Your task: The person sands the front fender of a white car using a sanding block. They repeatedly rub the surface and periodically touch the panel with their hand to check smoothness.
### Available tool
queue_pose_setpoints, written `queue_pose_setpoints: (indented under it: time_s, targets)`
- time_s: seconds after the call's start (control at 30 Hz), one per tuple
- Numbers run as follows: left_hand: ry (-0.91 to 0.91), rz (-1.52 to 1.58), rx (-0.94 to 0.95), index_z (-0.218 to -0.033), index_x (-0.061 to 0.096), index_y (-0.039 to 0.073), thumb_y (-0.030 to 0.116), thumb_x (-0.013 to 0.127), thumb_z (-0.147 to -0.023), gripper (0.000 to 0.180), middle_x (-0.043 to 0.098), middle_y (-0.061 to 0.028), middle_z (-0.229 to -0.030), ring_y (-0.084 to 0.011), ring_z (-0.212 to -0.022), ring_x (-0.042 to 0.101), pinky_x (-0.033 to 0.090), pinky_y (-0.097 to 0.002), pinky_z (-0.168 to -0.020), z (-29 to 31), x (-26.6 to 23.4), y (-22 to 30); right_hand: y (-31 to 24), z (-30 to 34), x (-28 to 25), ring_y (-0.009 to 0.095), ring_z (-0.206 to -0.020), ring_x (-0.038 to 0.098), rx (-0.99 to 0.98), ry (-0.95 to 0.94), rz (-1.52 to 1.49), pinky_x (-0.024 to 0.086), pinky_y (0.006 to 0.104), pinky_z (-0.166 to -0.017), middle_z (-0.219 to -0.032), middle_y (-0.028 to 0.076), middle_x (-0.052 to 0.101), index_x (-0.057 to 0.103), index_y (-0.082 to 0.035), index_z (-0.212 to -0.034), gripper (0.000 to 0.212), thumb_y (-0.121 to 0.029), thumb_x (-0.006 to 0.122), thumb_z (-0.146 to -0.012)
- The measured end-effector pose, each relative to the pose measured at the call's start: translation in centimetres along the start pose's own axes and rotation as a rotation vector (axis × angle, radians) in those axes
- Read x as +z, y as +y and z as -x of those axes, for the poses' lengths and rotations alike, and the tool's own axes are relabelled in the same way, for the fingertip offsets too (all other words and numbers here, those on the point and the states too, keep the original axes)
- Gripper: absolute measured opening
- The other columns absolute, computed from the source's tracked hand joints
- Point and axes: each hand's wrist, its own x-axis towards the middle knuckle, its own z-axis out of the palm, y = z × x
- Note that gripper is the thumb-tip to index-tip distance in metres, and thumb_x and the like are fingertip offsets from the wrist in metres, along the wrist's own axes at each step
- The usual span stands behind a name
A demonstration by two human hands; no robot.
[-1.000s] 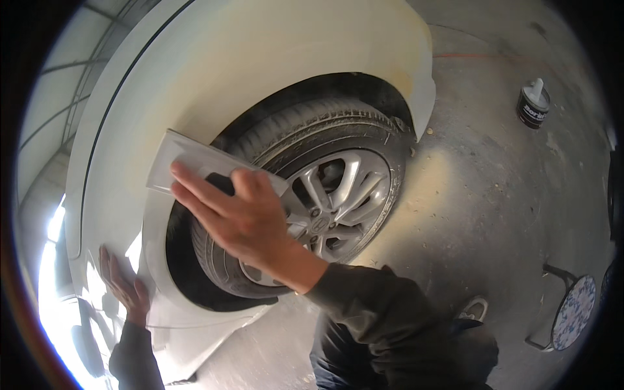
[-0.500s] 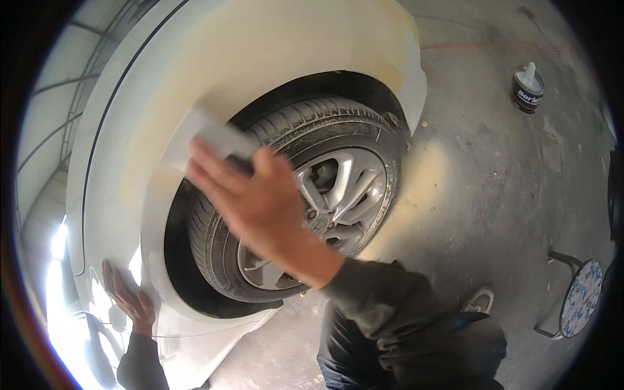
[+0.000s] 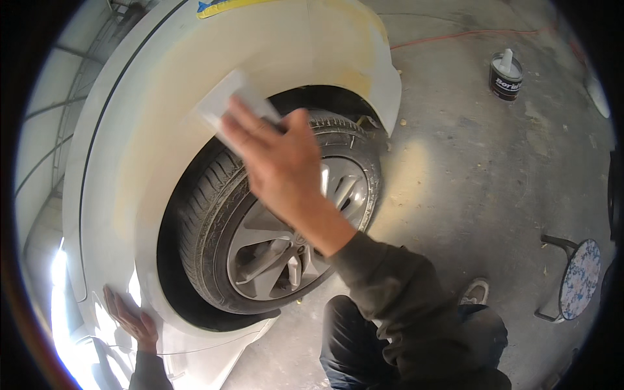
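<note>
Two outstretched fingers [image 3: 250, 119] of the right hand [image 3: 283, 159], slightly apart, lie over a flat, pale-grey rectangular tool, the thumb bent beside its dark grip; the remaining fingers are hidden from us, though the hand evidently holds it.

The flat, pale-grey rectangular tool [image 3: 237, 88], blurred, is at the car's curved, off-white, yellow-patched fender [image 3: 162, 104], its near end reaching over the black-lined wheel arch [image 3: 166, 253]. We judge that a tilt of the wrist could dig a corner into the panel, and pressure carried past the arch lip could round that edge or knock fingers on the dusty black tyre [image 3: 208, 188].

Lower down, the left hand [image 3: 133, 318] rests flat on the white bodywork, fingers nearly together, gripping nothing; a slip there might cost balance, we think.

Lettering is scarce: we see large pale characters across the dark round tin [image 3: 506, 86] on the grey concrete floor [image 3: 468, 175], its smaller print too fine to read. The silver spoked wheel's [image 3: 263, 276] hub is partly covered by the wrist.
</note>
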Motion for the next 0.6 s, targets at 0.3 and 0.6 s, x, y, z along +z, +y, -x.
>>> queue_pose_setpoints:
  time_s: [0.3,0.6]
  targets:
    - [0.01,-0.035,-0.019,-0.163,0.031,0.008,0.06,0.031,-0.111,0.073,0.037,-0.0263,-0.166,-0.0485,-0.153,0.036,0.028,-0.0646,-0.124,-0.6,-0.4,0.5,0.5,-0.3,-0.8,0.038,-0.093,0.057,0.262,0.011,0.111,0.053,0.0444,-0.084,-0.151,0.01,0.064,0.071,-0.01,-0.137,0.058,0.003,0.072,-0.08]
    - [0.009,-0.008,0.001,-0.162,0.032,0.008,0.059,0.031,-0.111,0.072,0.037,-0.0266,-0.166,-0.0488,-0.153,0.037,0.029,-0.0642,-0.124,-0.7,-0.4,0.4,5.8,-2.3,-1.3,0.033,-0.095,0.057,0.24,0.097,0.173,0.051,0.0397,-0.087,-0.146,0.007,0.069,0.073,-0.012,-0.136,0.038,-0.01,0.069,-0.097]
